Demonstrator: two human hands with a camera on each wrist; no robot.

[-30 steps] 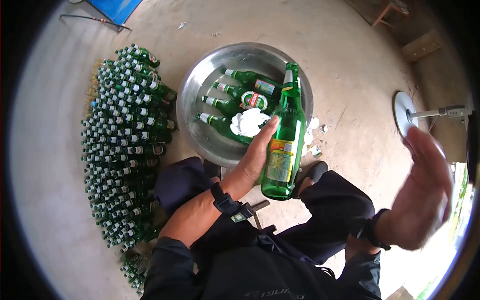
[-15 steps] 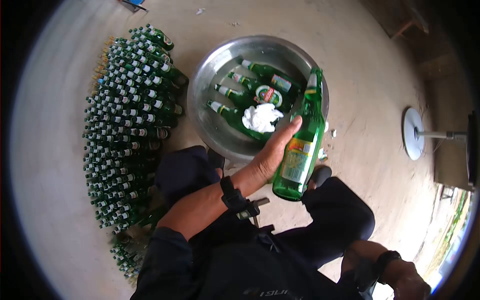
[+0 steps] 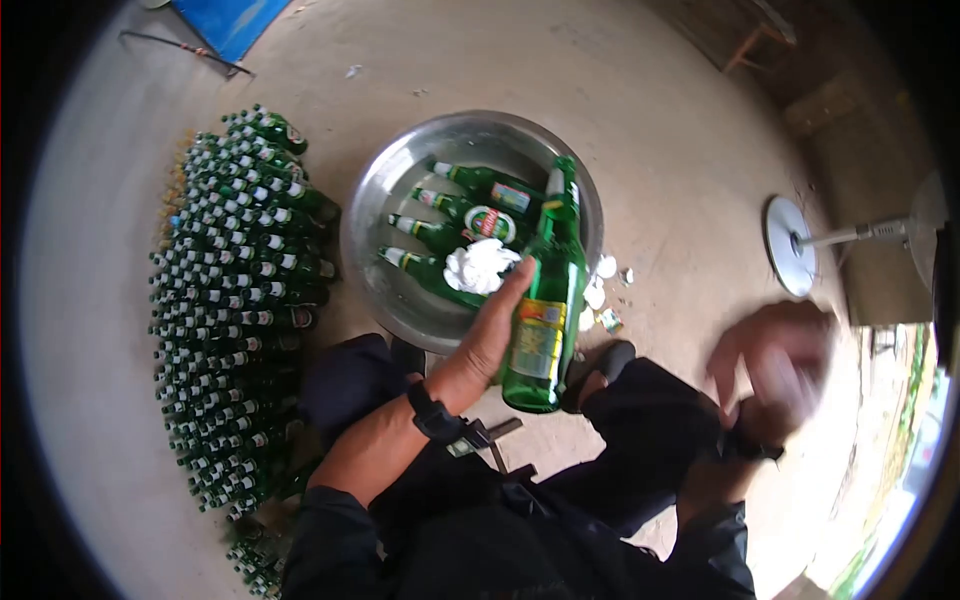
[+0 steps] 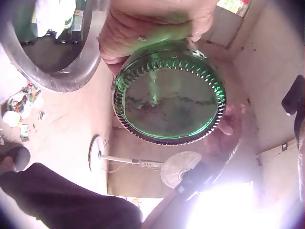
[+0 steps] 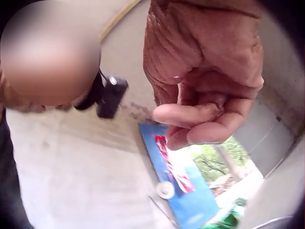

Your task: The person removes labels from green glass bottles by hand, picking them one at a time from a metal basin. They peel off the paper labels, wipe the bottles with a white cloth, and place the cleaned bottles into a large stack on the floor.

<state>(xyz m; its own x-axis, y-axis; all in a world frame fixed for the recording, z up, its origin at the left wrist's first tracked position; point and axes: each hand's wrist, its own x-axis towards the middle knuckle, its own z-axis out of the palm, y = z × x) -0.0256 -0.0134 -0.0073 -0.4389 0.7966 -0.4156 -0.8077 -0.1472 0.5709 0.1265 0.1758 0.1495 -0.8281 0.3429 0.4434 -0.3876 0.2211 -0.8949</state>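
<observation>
My left hand [image 3: 490, 335] grips a green glass beer bottle [image 3: 545, 290] by its body, neck pointing up and away, with a yellow label facing up. In the left wrist view the bottle's ridged round base [image 4: 169, 105] faces the camera, below the hand [image 4: 157, 21]. Off to the right, my right hand [image 3: 775, 365] is raised and blurred, apart from the bottle. The right wrist view shows that hand [image 5: 205, 81] with loosely bent fingers and nothing in them. Under the held bottle, several green bottles [image 3: 490, 222] lie in a metal basin [image 3: 365, 190] beside a crumpled white wad [image 3: 482, 266].
A large block of standing green bottles [image 3: 235, 310] fills the floor on the left. White scraps [image 3: 594, 292] lie right of the basin. A standing fan [image 3: 790, 245] is at the right, and a blue board [image 3: 230, 25] is at the far left.
The right hand dropped to the lower right, then came back up and inward. The left hand keeps its grip on the bottle. The head view has shifted.
</observation>
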